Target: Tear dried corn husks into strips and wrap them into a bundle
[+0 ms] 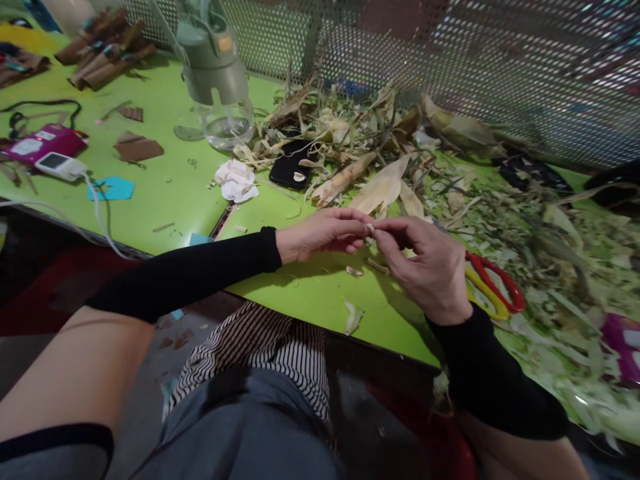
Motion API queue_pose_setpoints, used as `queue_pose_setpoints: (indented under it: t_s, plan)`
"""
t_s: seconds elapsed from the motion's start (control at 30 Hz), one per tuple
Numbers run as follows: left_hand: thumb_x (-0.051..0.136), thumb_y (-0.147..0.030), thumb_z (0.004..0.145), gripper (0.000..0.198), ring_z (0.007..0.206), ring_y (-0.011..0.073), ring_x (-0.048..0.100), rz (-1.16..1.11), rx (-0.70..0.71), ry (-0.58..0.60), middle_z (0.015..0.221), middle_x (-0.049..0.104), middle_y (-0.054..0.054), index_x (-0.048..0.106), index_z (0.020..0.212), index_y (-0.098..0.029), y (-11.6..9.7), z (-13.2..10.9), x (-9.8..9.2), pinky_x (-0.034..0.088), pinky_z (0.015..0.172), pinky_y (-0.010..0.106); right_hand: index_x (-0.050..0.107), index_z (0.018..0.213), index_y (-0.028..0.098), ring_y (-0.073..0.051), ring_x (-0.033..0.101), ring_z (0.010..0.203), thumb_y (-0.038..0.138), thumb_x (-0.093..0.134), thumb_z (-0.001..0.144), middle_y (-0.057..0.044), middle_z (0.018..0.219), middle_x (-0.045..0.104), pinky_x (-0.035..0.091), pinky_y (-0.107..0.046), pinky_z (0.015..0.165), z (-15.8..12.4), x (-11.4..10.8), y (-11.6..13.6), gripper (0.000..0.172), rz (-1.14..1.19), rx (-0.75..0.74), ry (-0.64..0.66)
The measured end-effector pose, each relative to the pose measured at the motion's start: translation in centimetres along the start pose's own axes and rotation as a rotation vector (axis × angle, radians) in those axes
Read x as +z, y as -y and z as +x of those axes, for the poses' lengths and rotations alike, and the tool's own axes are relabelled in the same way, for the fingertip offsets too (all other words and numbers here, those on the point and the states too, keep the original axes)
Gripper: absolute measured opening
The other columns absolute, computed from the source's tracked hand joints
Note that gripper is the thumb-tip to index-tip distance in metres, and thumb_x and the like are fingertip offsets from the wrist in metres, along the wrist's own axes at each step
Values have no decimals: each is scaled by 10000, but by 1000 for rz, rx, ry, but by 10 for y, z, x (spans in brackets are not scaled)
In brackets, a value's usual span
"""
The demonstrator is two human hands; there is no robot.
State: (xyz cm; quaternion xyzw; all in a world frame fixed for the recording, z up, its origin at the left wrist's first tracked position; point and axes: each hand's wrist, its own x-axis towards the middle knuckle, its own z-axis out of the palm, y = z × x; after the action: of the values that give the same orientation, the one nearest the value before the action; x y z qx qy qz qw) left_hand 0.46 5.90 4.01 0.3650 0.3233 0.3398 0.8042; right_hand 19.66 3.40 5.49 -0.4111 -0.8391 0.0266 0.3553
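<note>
My left hand (320, 235) and my right hand (427, 267) meet over the green table (175, 193), both in black sleeves. Their fingertips pinch together on a small pale scrap of dried husk (370, 229). Small husk bits (355, 271) lie on the table just below the hands. A heap of dried corn husks and leaves (370, 180) spreads behind and to the right of them.
Red and yellow scissors (493, 283) lie right of my right hand. A black phone (290, 163), crumpled white paper (236, 180), a clear jug (217, 73), a pink device with a white charger (47, 150) and brown rolls (105, 50) sit farther back. Perforated metal screen (450, 60) behind.
</note>
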Motion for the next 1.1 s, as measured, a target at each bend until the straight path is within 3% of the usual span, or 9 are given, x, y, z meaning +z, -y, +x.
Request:
queue_pose_setpoints:
  t_s: [0.17, 0.4, 0.67, 0.87, 1.1]
  plan:
    - [667, -59, 925, 76, 706, 42, 579, 17, 40, -31, 805, 655, -33, 663, 907, -132, 2, 4, -3, 472, 768, 220, 744, 964, 234, -171, 673, 646, 228, 672, 972, -40, 830, 787, 504, -307, 587, 1, -1, -3, 72, -22, -55, 16]
    - [619, -60, 893, 109, 872, 69, 613, 104, 117, -8, 942, 697, 9, 692, 923, -135, 3, 6, -5, 484, 944, 244, 704, 889, 227, -174, 635, 623, 212, 638, 918, -32, 750, 725, 466, -310, 575, 1, -1, -6, 74, -42, -42, 62]
    - [696, -131, 899, 155, 879, 98, 603, 322, 375, 55, 954, 653, 9, 663, 1049, -153, 8, 4, -9, 486, 930, 288, 656, 847, 253, -163, 585, 593, 255, 660, 911, -18, 738, 706, 436, -309, 548, 2, -3, -5, 65, -29, 30, 70]
    - [762, -216, 901, 210, 782, 86, 537, 371, 402, 18, 864, 580, -22, 646, 1068, -161, 8, 1, -7, 468, 833, 254, 677, 878, 249, -173, 601, 614, 247, 636, 917, -23, 749, 714, 443, -313, 562, 1, -3, -2, 56, -3, 53, 83]
    - [706, -182, 919, 149, 785, 74, 524, 366, 446, -1, 903, 582, -22, 626, 1043, -160, 8, 2, -6, 462, 800, 226, 688, 903, 245, -178, 619, 632, 243, 636, 923, -27, 760, 708, 462, -317, 583, 0, -2, -1, 56, -27, 19, 57]
